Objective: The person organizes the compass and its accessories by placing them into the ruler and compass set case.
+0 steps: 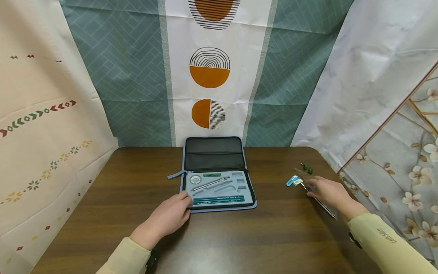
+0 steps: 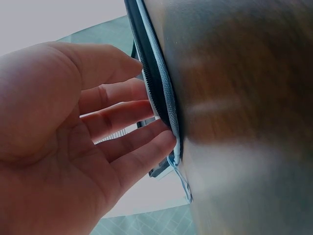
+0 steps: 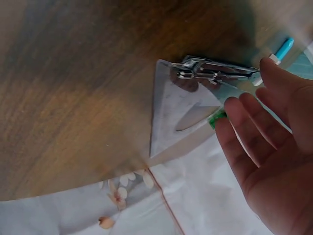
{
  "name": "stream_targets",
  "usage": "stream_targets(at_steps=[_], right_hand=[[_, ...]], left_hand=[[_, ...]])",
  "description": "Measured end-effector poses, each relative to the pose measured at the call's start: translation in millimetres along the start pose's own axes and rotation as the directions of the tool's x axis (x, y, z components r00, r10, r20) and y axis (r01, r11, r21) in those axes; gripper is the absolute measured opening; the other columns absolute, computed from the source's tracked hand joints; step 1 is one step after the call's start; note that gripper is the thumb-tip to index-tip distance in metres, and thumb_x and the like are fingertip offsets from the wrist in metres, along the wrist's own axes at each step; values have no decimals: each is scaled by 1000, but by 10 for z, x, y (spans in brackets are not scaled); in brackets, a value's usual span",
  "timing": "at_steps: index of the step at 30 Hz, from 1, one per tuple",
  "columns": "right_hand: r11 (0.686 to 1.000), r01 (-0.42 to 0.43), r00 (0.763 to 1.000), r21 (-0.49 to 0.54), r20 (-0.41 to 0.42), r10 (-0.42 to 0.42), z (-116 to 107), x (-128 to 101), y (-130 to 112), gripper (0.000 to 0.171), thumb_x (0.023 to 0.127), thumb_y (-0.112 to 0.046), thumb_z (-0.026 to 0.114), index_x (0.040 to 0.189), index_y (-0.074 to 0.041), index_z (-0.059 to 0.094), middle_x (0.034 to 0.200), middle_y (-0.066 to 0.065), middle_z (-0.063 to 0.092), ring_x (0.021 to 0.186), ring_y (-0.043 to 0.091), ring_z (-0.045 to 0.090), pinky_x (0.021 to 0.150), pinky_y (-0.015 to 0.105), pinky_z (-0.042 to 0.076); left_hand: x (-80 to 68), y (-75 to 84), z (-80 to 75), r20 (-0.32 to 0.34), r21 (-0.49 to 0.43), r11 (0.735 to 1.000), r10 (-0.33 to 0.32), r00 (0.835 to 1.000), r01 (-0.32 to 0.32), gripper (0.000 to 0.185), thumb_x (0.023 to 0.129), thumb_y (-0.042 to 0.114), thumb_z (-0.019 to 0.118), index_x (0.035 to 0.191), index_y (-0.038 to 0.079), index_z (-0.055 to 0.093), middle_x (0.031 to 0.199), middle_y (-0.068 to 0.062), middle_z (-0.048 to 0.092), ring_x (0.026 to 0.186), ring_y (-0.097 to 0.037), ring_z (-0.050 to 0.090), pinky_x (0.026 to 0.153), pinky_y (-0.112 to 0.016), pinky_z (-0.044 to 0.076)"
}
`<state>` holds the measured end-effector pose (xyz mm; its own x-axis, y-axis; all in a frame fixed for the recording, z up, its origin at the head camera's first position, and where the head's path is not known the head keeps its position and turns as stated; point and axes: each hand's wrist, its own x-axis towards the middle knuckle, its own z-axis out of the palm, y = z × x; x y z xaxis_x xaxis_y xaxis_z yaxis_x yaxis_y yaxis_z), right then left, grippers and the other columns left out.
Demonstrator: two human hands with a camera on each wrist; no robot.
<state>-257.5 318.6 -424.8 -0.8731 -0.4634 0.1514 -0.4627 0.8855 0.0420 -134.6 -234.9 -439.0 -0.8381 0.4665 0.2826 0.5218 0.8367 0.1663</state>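
Observation:
An unzipped pencil case (image 1: 220, 209) with a pale inner tray lies mid-table. My left hand (image 1: 172, 213) is at its near left corner; in the left wrist view the slightly bent fingertips touch the zippered edge (image 2: 159, 83). The tray holds green pencils (image 1: 219, 199), a metal compass (image 1: 208, 184), a round white piece (image 1: 195, 179) and a small green box (image 1: 212, 175). On the right, my right hand (image 1: 326, 192) hovers with loosely bent fingers by another metal compass (image 3: 195, 68) and a transparent set square (image 3: 164, 107). Whether its fingertips touch them, I cannot tell.
A blue item (image 1: 292, 180) and a white-and-green block (image 1: 297, 182) lie just left of the right hand. Small green pieces (image 1: 307, 168) sit behind it. Hanging cloths (image 1: 291, 76) border the brown table (image 1: 143, 167) at back and sides.

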Motion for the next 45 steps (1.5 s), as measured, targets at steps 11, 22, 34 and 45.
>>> stream_targets(at_steps=[11, 22, 34, 45], right_hand=[[1000, -25, 996, 2, 80, 25, -5, -50, 19, 17, 93, -22, 90, 100, -15, 76, 80, -9, 60, 68, 9, 56, 56, 37, 48], [998, -53, 993, 31, 107, 49, -5, -64, -4, 16, 94, -16, 87, 105, -7, 78, 76, -9, 58, 68, 9, 52, 58, 36, 46], [997, -67, 989, 41, 138, 61, -7, -57, -4, 17, 97, -13, 84, 108, -2, 79, 78, -8, 64, 67, 10, 58, 58, 38, 51], [995, -80, 985, 62, 160, 69, -35, -48, -26, 18, 95, -11, 81, 111, -3, 79, 80, -7, 63, 71, 14, 55, 61, 40, 50]], left_hand=[[2, -3, -1, 6, -1, 1000, -13, 1000, 13, 12, 96, 3, 81, 105, 7, 73, 100, -1, 61, 86, -18, 61, 75, -38, 58], [15, -11, 11, 1, 7, 1000, -7, 1000, 7, 12, 95, 3, 81, 103, 7, 72, 98, -1, 59, 84, -20, 61, 73, -39, 57], [19, 4, 6, 13, 0, 1000, -22, 1000, 22, 12, 95, 3, 80, 104, 7, 73, 100, -1, 61, 85, -20, 61, 74, -38, 57], [6, 0, 2, 14, -5, 1000, -23, 1000, 23, 13, 95, 3, 81, 105, 6, 73, 100, -1, 61, 86, -19, 62, 75, -38, 58]])
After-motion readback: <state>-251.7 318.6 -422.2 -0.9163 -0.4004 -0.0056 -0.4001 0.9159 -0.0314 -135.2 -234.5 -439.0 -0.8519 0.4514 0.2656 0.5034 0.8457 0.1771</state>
